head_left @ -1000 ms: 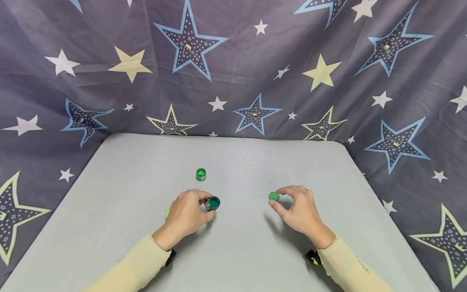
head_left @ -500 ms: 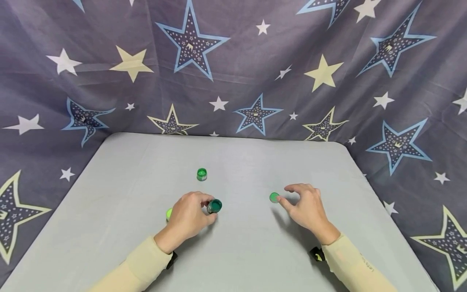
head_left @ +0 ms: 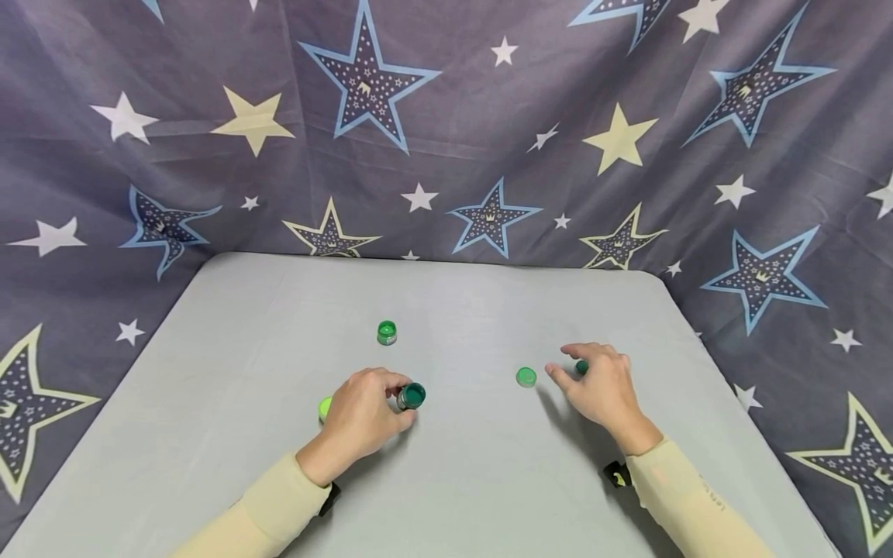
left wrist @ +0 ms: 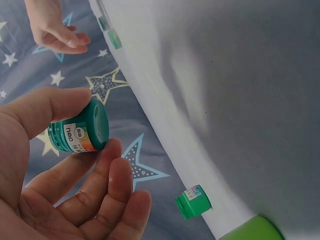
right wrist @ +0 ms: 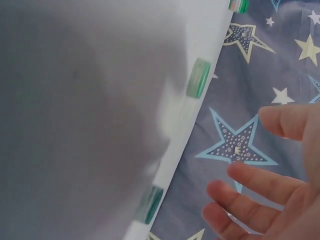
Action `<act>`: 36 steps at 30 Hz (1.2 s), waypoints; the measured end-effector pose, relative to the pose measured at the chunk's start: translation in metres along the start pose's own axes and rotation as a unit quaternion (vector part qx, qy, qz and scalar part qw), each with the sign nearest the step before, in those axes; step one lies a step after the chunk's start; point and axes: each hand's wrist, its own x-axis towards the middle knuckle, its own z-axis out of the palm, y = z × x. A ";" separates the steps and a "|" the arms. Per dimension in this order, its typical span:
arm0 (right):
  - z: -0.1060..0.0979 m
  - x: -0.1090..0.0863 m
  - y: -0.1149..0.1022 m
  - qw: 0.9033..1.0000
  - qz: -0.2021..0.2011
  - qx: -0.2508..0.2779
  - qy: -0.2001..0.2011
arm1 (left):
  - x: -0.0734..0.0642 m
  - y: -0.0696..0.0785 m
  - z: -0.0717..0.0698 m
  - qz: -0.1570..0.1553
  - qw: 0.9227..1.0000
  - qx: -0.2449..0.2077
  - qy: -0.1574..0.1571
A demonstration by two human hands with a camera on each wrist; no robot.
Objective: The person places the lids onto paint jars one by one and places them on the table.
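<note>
My left hand pinches a small dark green paint jar between thumb and fingers, its uncovered mouth tilted toward the head camera. In the left wrist view the jar shows a "deli" label. My right hand holds nothing, its fingers loosely bent and thumb apart. Just left of it a light green lid lies on the table. A dark green lid shows partly behind the right hand; in the right wrist view both the light lid and the dark lid are below that hand.
A bright green uncovered jar stands on the grey table beyond the left hand. A yellow-green item is partly hidden behind that hand. Star-patterned cloth hangs behind the table.
My right hand has let go of the light green lid and moved right, leaving it on the table. The dark green lid has come into sight. The left hand barely shifts with its jar.
</note>
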 end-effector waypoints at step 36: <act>-0.007 0.011 0.037 0.981 0.092 -0.133 -0.109 | -0.001 0.004 0.000 0.005 1.000 -0.007 -0.010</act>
